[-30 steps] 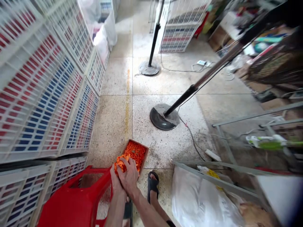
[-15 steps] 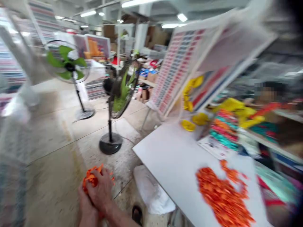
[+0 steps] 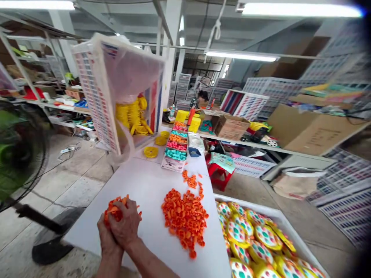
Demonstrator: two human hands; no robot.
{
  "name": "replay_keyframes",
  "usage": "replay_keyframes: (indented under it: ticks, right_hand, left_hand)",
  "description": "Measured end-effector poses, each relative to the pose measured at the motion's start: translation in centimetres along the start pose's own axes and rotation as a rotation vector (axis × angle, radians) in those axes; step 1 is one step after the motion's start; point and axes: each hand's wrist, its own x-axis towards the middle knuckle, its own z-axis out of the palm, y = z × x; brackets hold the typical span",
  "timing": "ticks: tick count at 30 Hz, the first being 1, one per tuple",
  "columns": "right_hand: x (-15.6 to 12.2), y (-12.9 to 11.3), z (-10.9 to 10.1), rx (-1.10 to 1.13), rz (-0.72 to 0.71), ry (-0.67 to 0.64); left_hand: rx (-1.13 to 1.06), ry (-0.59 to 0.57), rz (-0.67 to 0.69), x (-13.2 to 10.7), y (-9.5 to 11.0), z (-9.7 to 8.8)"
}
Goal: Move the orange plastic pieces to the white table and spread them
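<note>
Both my hands are cupped together around a clump of small orange plastic pieces (image 3: 114, 212), over the left part of the white table (image 3: 145, 189). My left hand (image 3: 108, 236) is underneath and at the side, while my right hand (image 3: 127, 224) presses over the top with bent fingers. Orange bits stick out above and beside the fingers. To the right of my hands lies a loose pile of similar orange pieces (image 3: 185, 216), with a few stray ones trailing toward the back. The exact shape of the held pieces is hard to make out.
Behind the pile stands a sectioned box (image 3: 174, 164) of teal, pink and orange pieces. Yellow discs (image 3: 151, 151) lie beside a tipped crate (image 3: 100, 96). At right is a bin of yellow dotted toys (image 3: 265, 235); at left, a standing fan (image 3: 20, 154). A person (image 3: 199, 101) works farther back.
My view has swung to the right. My hands, still holding the orange pieces, have gone from above the floor beside the table to over the tabletop.
</note>
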Motion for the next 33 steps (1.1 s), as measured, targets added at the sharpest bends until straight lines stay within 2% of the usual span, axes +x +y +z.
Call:
replay_keyframes:
  ticks: [4,7,10,13,16,20,27,33]
  right_hand:
    - [6.8,8.4,-8.0,-0.041,0.074,0.104]
    - [11.2,14.0,-12.6,-0.048,0.123,0.149]
    - [14.8,18.5,-15.9,-0.056,0.153,0.177]
    - [17.6,22.2,-17.8,-0.055,0.171,0.195]
    - [19.6,25.2,-18.4,-0.048,0.191,0.206]
    - [21.2,28.5,-17.7,-0.041,0.214,0.204]
    - [22.0,32.0,-15.8,-0.028,0.248,0.187]
    - [21.9,34.4,-15.2,-0.021,0.266,0.182]
  left_hand:
    - [-0.003,-0.038,-0.123,3.2,-10.6,8.1]
    - [0.005,-0.057,-0.178,5.7,-17.2,12.9]
    - [0.028,-0.071,-0.212,8.1,-22.4,16.4]
    - [0.049,-0.075,-0.236,10.4,-26.2,18.8]
    - [0.061,-0.07,-0.253,12.6,-28.9,20.1]
    - [0.045,-0.046,-0.234,15.3,-31.2,20.5]
    - [0.06,0.007,-0.23,18.7,-33.2,19.4]
    - [0.118,0.024,-0.242,19.7,-34.7,18.7]
